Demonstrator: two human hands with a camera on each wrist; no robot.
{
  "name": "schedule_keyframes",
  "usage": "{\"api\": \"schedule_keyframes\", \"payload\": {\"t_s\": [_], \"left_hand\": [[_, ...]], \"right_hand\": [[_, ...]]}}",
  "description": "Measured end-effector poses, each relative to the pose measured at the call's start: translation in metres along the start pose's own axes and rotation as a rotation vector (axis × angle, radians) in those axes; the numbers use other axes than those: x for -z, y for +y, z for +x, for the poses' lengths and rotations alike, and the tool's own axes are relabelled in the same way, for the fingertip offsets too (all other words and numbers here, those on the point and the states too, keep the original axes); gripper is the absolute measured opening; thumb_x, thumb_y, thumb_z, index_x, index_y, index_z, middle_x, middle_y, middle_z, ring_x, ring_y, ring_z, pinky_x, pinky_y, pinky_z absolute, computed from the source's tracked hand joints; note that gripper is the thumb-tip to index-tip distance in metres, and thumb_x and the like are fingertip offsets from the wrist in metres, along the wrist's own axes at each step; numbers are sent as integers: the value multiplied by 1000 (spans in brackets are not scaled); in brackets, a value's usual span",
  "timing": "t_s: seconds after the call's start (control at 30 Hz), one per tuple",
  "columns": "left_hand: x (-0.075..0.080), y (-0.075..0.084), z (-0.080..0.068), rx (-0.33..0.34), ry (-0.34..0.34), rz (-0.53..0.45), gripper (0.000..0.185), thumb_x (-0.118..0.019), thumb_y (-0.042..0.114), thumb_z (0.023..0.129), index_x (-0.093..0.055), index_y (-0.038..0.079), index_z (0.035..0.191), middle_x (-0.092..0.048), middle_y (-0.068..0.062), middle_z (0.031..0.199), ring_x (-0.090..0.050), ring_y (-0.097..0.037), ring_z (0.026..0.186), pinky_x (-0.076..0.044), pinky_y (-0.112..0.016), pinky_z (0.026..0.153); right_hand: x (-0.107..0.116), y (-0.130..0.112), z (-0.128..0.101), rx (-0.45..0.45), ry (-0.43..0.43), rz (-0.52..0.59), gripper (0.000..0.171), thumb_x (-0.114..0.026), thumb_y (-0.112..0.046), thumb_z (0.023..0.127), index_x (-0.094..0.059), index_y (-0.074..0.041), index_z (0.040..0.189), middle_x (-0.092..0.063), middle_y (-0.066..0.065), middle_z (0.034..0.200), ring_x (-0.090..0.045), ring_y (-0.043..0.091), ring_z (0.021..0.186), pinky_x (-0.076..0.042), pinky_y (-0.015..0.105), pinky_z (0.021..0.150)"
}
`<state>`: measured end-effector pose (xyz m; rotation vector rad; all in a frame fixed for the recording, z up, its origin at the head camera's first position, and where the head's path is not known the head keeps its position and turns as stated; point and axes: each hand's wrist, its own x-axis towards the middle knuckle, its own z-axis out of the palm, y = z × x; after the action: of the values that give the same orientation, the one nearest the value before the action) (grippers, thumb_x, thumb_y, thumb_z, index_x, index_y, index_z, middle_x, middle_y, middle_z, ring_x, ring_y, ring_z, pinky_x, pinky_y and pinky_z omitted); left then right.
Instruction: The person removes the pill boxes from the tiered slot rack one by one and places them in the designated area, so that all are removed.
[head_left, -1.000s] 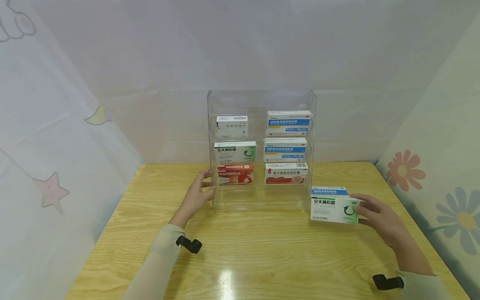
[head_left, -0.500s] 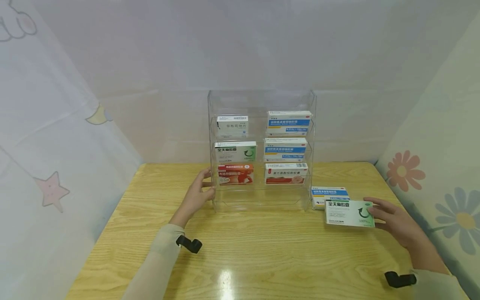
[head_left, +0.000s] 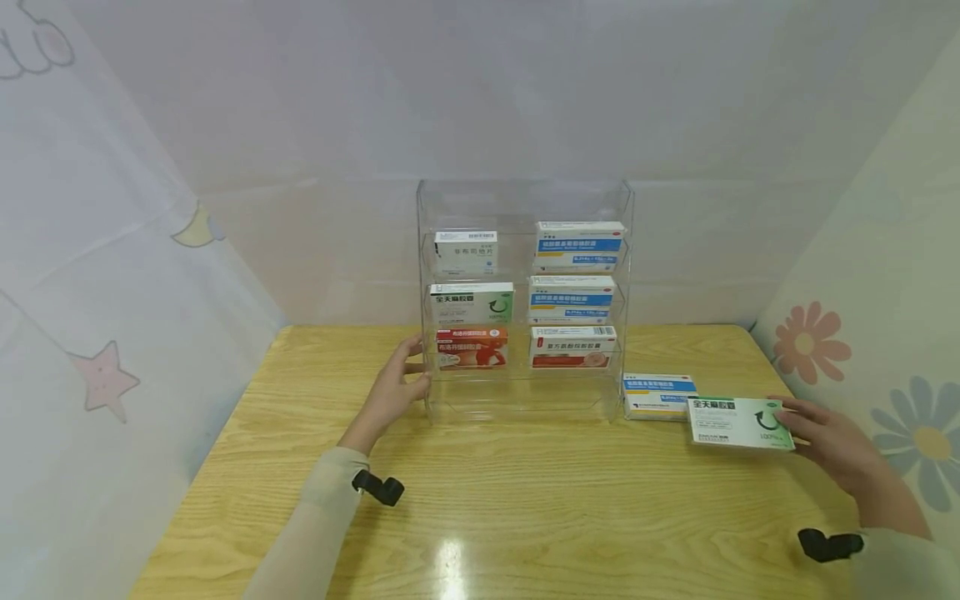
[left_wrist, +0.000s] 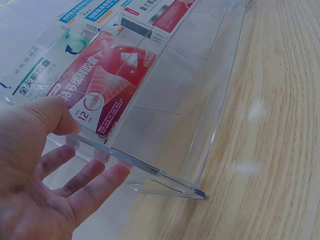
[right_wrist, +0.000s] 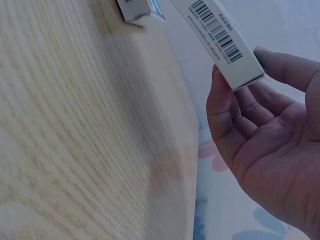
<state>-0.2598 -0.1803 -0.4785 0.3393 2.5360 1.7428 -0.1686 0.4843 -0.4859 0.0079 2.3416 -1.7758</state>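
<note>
A clear acrylic rack [head_left: 521, 392] stands at the back middle of the table. My left hand [head_left: 390, 400] grips its left side panel, thumb at the edge and fingers on the outer face in the left wrist view. My right hand [head_left: 832, 442] pinches the right end of a white-and-green medicine box [head_left: 738, 423] between thumb and fingers. The right wrist view shows that box's barcode end [right_wrist: 220, 37], raised above the table. Behind its left end, a blue-and-white medicine box [head_left: 656, 396] rests on the table beside the rack's right foot.
Medicine boxes fill three tiers in two columns, among them a red box [head_left: 471, 348] at lower left and a red-and-white box [head_left: 572, 347] at lower right. The wooden table [head_left: 480, 492] meets fabric walls at the back and sides.
My right hand has carried the white-and-green medicine box to the right, uncovering more of the blue-and-white box behind it. My left hand has stayed at the rack's side.
</note>
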Motion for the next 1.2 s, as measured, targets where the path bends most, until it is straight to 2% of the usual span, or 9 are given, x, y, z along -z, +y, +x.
{"api": "schedule_keyframes", "payload": {"t_s": [0.13, 0.2, 0.37, 0.53, 0.8, 0.9, 0.97, 1.07, 1.2], "left_hand": [[0, 0, 1, -1, -1, -6, 75, -60, 8, 97, -25, 26, 161, -38, -9, 156, -51, -36, 130, -59, -41, 85], [0, 0, 1, 1, 0, -6, 75, -60, 9, 96, -26, 27, 161, -38, -9, 156, -51, -36, 130, -59, -41, 85], [0, 0, 1, -1, -2, -9, 75, -60, 9, 96, -26, 27, 160, -38, -9, 156, -50, -37, 131, -59, -42, 86], [0, 0, -1, 4, -5, -13, 75, -60, 10, 97, -25, 27, 161, -37, -9, 156, -49, -38, 132, -59, -44, 87], [0, 0, -1, 3, -5, -3, 74, -60, 13, 98, -24, 27, 161, -36, -9, 157, -49, -38, 133, -59, -44, 86], [0, -1, -1, 4, -1, -1, 75, -60, 13, 97, -24, 27, 161, -36, -9, 157, -49, -38, 133, -59, -43, 86], [1, -1, -2, 6, 0, -1, 75, -60, 13, 97, -24, 28, 161, -35, -8, 158, -49, -37, 133, -59, -43, 86], [1, -1, -2, 6, 2, 1, 75, -60, 13, 97, -24, 28, 161, -35, -8, 158, -49, -37, 133, -59, -43, 86], [0, 1, -2, 6, -1, -6, 75, -60, 12, 97, -24, 27, 161, -35, -9, 158, -49, -38, 133, -59, -44, 86]], "right_hand": [[8, 5, -1, -45, 71, -34, 76, -48, -27, 108, -8, 18, 153, -51, -33, 109, -59, -9, 92, -56, 20, 75], [12, 7, -1, -55, 95, 13, 80, -48, -25, 108, 1, 21, 151, -51, -34, 107, -58, -12, 91, -56, 19, 74], [19, 8, -3, -91, 162, 100, 84, -50, -27, 107, 5, 17, 152, -52, -25, 108, -56, -12, 87, -53, 16, 72], [19, 8, -2, -170, 258, 99, 87, -52, -37, 105, 2, 6, 157, -29, 11, 154, -50, -18, 84, -50, 10, 72], [12, 17, 7, -176, 313, 164, 86, -60, -41, 100, -11, -4, 161, -9, 1, 168, -49, -17, 86, -50, 9, 73], [10, 21, 11, -164, 354, 163, 81, -63, -41, 99, -21, -11, 162, -32, -5, 158, -52, -16, 85, -51, 9, 71], [8, 24, 14, -147, 373, 146, 78, -64, -41, 98, -26, -13, 161, -47, -13, 136, -53, -15, 86, -51, 10, 71], [7, 27, 17, -120, 374, 186, 78, -64, -37, 98, -26, -10, 161, -46, -25, 109, -55, -13, 86, -52, 11, 71], [4, 29, 17, -105, 376, 185, 81, -64, -35, 99, -22, -4, 161, -49, -29, 105, -54, -15, 87, -50, 9, 72]]}}
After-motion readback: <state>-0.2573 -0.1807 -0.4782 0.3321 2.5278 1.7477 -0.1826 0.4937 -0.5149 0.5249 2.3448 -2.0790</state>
